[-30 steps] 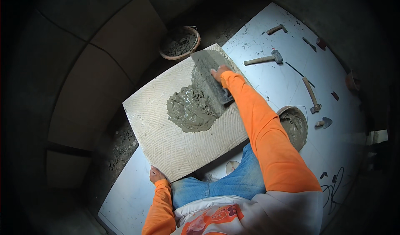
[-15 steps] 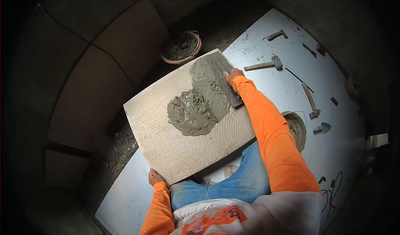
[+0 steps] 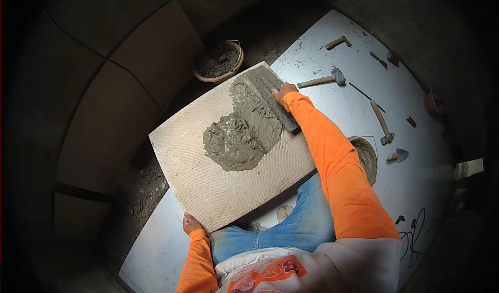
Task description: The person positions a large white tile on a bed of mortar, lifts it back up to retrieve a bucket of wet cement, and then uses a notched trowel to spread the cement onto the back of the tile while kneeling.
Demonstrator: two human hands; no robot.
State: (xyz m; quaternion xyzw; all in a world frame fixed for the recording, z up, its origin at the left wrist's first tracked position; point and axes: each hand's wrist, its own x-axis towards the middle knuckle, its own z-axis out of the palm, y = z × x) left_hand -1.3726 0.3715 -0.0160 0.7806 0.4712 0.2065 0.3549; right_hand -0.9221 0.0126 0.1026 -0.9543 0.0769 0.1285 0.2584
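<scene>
A large beige tile (image 3: 223, 194) with a ridged, patterned back lies tilted across my lap. Wet grey mortar (image 3: 233, 143) sits in a lump near its middle and is spread thin toward the far right corner. My right hand (image 3: 285, 91) grips a long flat plastering trowel (image 3: 280, 112), pressed on the mortar along the tile's right edge. The trowel's handle is mostly hidden under my fingers. At the near left corner my left hand (image 3: 192, 222) holds the tile's edge, part of its fingers out of sight.
A bucket of dark soil (image 3: 217, 62) stands beyond the tile. To the right a mortar bucket (image 3: 365, 159) is partly behind my arm. On the white floor (image 3: 317, 51) lie a sledgehammer (image 3: 332, 78), a hammer (image 3: 383, 124), a pointed trowel (image 3: 399, 155) and a cable (image 3: 413, 238).
The whole scene has shifted slightly left in view. The trowel lies a little flatter and nearer the mortar lump, still in my right hand. My left hand keeps its place on the tile.
</scene>
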